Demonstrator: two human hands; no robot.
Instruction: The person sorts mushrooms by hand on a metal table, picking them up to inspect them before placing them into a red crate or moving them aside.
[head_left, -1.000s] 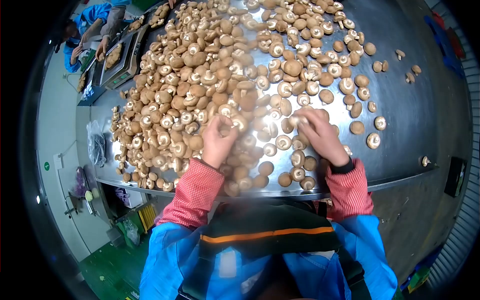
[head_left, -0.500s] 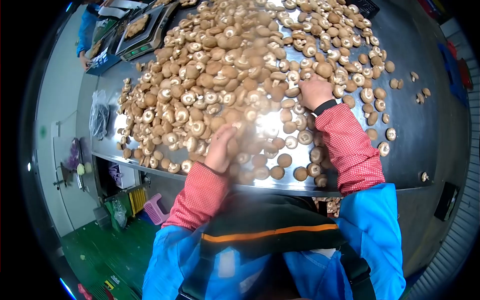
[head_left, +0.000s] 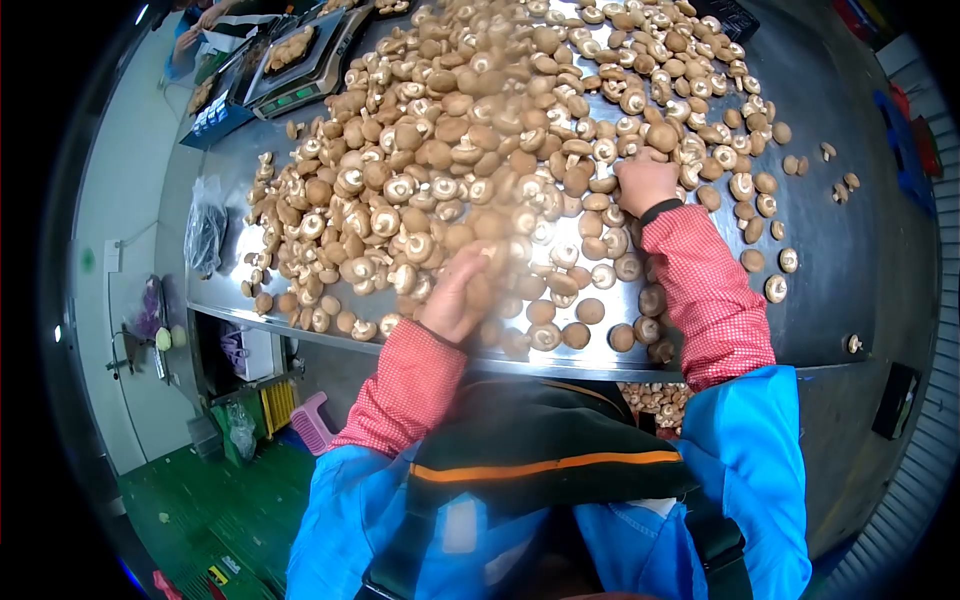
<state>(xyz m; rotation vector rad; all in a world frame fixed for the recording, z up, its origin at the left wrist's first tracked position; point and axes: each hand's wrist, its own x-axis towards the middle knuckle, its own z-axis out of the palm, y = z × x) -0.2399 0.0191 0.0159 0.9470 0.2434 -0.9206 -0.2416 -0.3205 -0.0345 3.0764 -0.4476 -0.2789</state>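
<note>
Many brown mushrooms (head_left: pixel 385 220) lie heaped on a metal table (head_left: pixel 830 260), densest left of centre. My left hand (head_left: pixel 458 294) is at the front edge of the heap, its fingers curled round something brown, probably a mushroom; a blurred patch hides part of it. My right hand (head_left: pixel 645 182) is further back, on the mushrooms right of centre, with its fingers bent down. What its fingertips hold, if anything, is hidden. Single mushrooms (head_left: pixel 575 335) lie between my hands and the table's front edge.
A clear plastic bag (head_left: pixel 206 228) lies at the table's left edge. Behind it stand a scale (head_left: pixel 290 98) with a filled tray and a blue box (head_left: pixel 215 122). Another person's hands (head_left: pixel 212 14) show at the back left. A pink plastic item (head_left: pixel 312 424) is below the table.
My right hand has shifted slightly right in view, and my left hand has moved slightly right and up. The table has shifted a little in view. The other person's hands have moved up.
</note>
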